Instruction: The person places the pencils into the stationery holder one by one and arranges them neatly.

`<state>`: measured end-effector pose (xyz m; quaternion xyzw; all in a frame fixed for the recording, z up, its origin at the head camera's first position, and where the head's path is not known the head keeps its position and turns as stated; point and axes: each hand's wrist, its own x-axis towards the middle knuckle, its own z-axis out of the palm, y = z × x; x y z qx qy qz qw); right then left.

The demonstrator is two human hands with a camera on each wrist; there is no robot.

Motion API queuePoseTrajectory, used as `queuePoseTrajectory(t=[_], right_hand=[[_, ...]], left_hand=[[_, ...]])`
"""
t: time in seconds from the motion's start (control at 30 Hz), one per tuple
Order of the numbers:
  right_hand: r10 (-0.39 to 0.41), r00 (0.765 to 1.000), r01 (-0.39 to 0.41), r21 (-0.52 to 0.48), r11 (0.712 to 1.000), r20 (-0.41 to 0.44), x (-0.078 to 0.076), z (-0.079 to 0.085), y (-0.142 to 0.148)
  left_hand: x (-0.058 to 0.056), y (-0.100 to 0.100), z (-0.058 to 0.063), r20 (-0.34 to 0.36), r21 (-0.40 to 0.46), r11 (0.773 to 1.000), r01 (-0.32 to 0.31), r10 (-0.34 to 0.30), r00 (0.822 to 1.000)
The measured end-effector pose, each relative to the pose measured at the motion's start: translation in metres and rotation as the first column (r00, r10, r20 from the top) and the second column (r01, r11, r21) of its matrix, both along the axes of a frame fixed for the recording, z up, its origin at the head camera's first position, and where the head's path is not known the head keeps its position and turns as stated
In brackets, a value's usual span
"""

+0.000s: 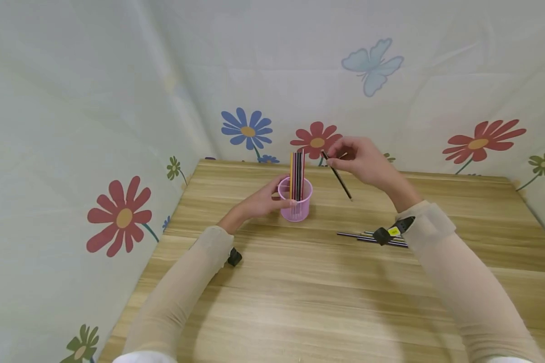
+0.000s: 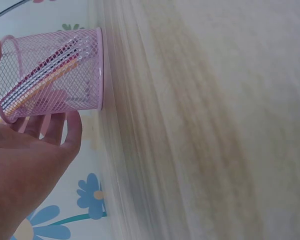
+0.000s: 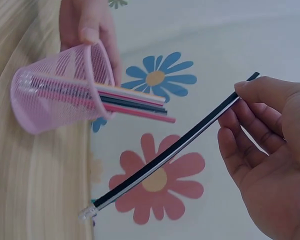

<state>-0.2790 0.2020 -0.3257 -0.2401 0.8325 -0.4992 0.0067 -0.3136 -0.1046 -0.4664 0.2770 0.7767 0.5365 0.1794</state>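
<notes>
A pink mesh pen holder (image 1: 295,212) stands upright on the wooden table, with several pencils (image 1: 297,174) in yellow, black and red in it. My left hand (image 1: 268,199) grips the holder from its left side near the rim, thumb on the near side, as the left wrist view shows with the fingers around the mesh (image 2: 50,75). To the right of the holder and apart from it, my right hand (image 1: 359,159) pinches a black pencil (image 3: 170,155) near its upper end. That pencil slants in the air, its clear-tipped end (image 3: 88,212) lower.
More pencils (image 1: 359,237) lie on the table below my right wrist, partly hidden by the black wrist camera (image 1: 382,236). Behind the table's far edge hangs a white curtain (image 1: 281,75) with flowers and a butterfly; another covers the left side.
</notes>
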Motion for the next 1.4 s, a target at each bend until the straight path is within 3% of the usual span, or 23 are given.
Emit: queuePoseTrajectory(t=[0.37, 0.73, 1.13, 1.4], right_hand=[[-0.053, 0.998, 0.047, -0.14, 0.989, -0.044, -0.005, 0.02, -0.024], [-0.097, 0.991, 0.069, -0.266, 0.961, -0.094, -0.006, 0.027, -0.043], [-0.092, 0.996, 0.091, -0.359, 0.929, 0.014, -0.016, -0.003, -0.057], [-0.125, 0.99, 0.142, -0.334, 0.932, 0.07, -0.021, -0.023, -0.065]], left_hand=[[0.001, 0.001, 0.0, -0.006, -0.017, 1.0, -0.014, 0.014, 1.0], [0.002, 0.001, 0.0, -0.009, -0.014, 1.0, -0.008, 0.008, 1.0], [0.0, 0.0, -0.002, 0.002, -0.017, 1.0, -0.005, 0.005, 1.0], [-0.002, -0.002, -0.001, 0.009, -0.022, 1.0, -0.008, 0.008, 1.0]])
